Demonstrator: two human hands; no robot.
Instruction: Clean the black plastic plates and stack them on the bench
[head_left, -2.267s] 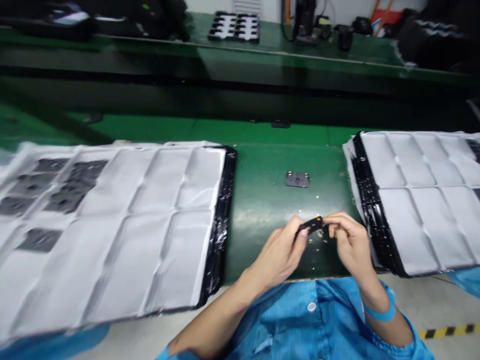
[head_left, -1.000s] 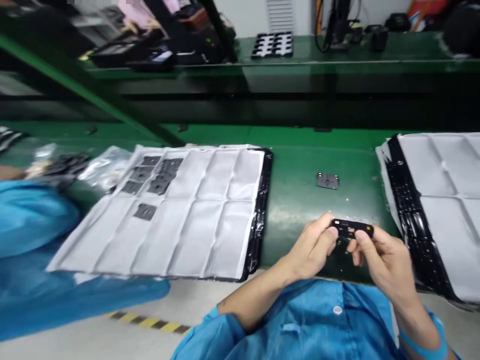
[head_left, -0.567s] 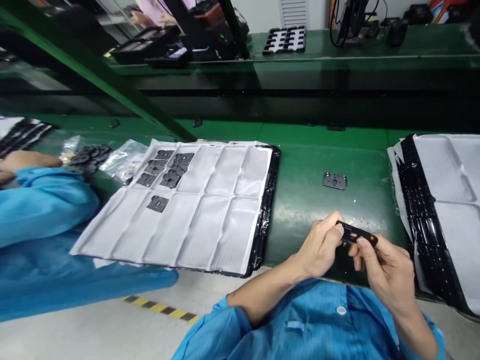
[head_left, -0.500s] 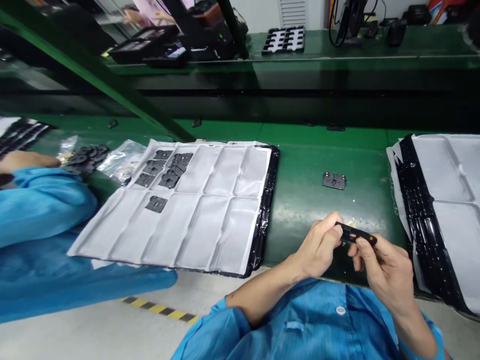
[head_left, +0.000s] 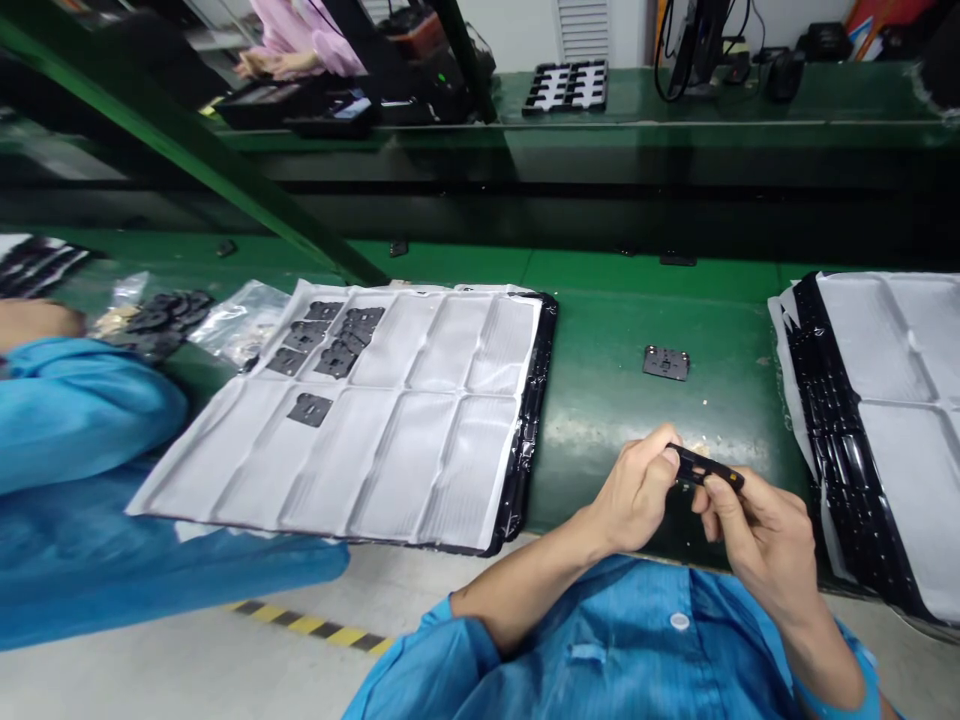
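Between my hands is a small black plastic part with openings in it and a yellow mark near its right end. My left hand is closed on its left end, thumb on top. My right hand pinches the right end between thumb and fingers, some of which are hidden beneath. Just beyond my hands, a flat black plate with cutouts and small shiny spots at its corners lies on the green bench. A few tiny light bits are scattered near my fingers.
Left of me, a white-lined tray holds several black plates. Another tray stack stands at right. A co-worker's blue sleeve is at far left, near a clear bag and piled black parts. A green post slants across.
The view has shifted slightly. My hands keep the same hold on the black part, with little visible movement. At far left, the co-worker's hand has drawn a little to the left.
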